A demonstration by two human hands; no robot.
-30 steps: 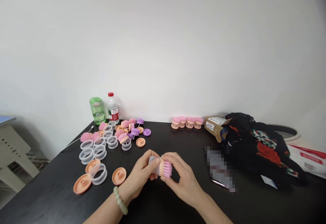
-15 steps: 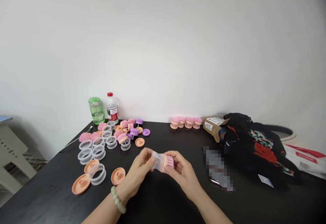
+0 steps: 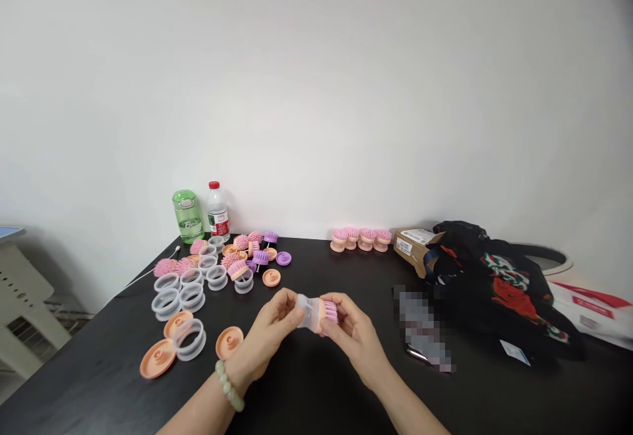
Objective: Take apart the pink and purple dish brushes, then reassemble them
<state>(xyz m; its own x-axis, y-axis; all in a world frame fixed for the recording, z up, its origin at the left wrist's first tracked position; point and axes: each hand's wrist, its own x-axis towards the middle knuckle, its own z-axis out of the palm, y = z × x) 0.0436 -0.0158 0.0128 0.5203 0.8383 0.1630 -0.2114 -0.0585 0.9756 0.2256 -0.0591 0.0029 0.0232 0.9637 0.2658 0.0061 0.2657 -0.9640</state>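
Between my two hands a translucent ring (image 3: 310, 312) and a brush head (image 3: 328, 314) with pink bristles and a peach base are joined, lying sideways above the black table. My left hand (image 3: 275, 325), with a bead bracelet on its wrist, is closed around the ring's outer end. My right hand (image 3: 353, 334) grips the brush head, its fingers partly covering the bristles. Left of my left hand lies a peach cap (image 3: 229, 343) with a small stem in its middle. Several more clear rings (image 3: 189, 340) and peach caps (image 3: 157, 358) lie farther left.
Several assembled pink brushes (image 3: 366, 239) stand in a row near the wall. Loose brush heads (image 3: 238, 269), a purple cap (image 3: 283, 259), a green bottle (image 3: 188, 217) and a water bottle (image 3: 218, 213) are at back left. A cardboard box (image 3: 413, 248), dark cloth (image 3: 494, 290) and blurred object (image 3: 422, 329) lie right.
Both hands hold nearly the same place and grip. The ring and brush head have turned very slightly; the view has shifted a little.
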